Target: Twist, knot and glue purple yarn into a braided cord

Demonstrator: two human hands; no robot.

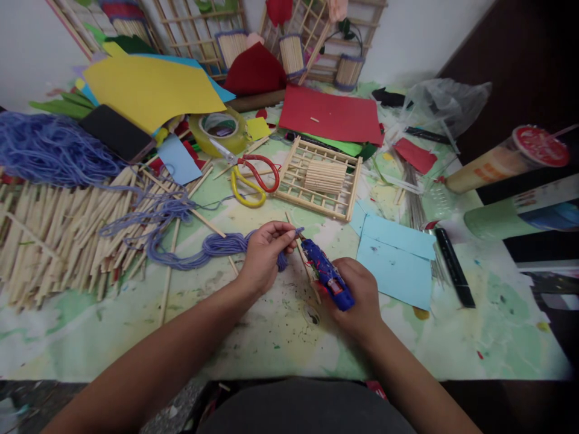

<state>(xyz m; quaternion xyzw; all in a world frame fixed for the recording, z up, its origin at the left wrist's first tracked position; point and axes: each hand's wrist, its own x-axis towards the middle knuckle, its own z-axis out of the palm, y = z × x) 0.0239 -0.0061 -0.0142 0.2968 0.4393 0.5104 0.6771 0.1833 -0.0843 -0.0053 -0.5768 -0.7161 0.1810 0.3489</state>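
My right hand (360,295) is wrapped round a blue glue gun (330,278), its nozzle pointing up and left. Close to that nozzle, my left hand (268,250) pinches the end of some purple yarn (226,243), its fingers closed. The rest of the yarn trails left over the table in loose loops. Beneath the glue gun lies a thin wooden stick (312,282). Beyond the hands sits a small lattice of wooden sticks (289,194), with a little panel of sticks (324,176) lying on it. Scissors (256,175) with red and yellow handles rest beside the lattice.
A big pile of wooden sticks (67,241) and a heap of purple yarn (49,144) cover the left side. Light blue paper (395,265) and a black marker (455,267) lie at right, near two drink cups (506,160). Tape (219,129) and coloured sheets lie behind.
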